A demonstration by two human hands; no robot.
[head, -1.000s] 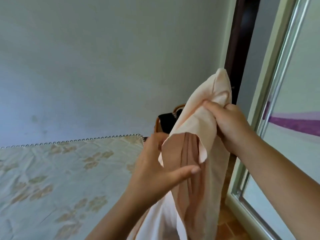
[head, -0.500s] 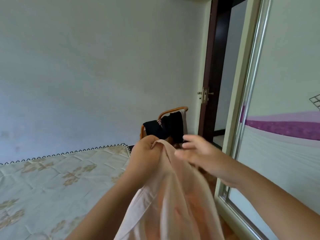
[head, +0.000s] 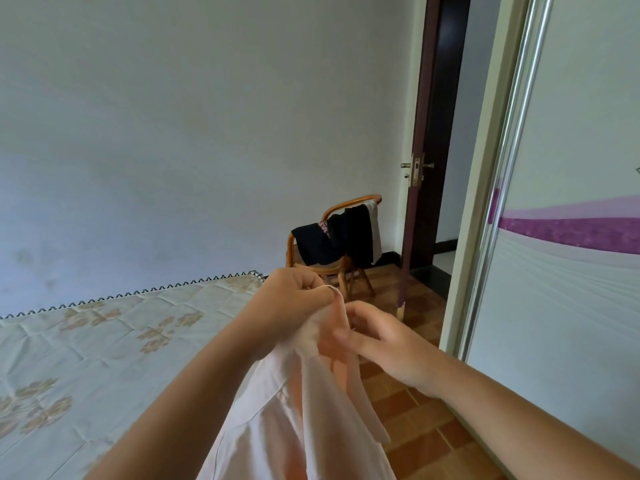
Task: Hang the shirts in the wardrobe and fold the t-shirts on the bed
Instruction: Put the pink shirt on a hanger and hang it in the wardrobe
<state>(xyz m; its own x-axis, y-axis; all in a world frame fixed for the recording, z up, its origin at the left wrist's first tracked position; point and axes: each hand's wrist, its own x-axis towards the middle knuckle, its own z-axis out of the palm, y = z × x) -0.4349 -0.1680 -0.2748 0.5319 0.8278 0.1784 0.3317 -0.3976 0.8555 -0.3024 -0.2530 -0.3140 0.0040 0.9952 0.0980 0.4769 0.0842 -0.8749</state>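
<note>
The pale pink shirt [head: 311, 420] hangs between bed [head: 104, 341] and wardrobe [head: 571, 306], its top bunched in the curled fingers of the left hand [head: 294, 306]; the right hand [head: 388, 344], fingers loosely apart, touches the cloth; light, limp, probably slippery, so best pinched at the collar.

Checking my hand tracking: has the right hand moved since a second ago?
Yes. The right hand has dropped: it was level with the back of the curved rattan chair; now it is below the seat, at the pale pink shirt.
</note>
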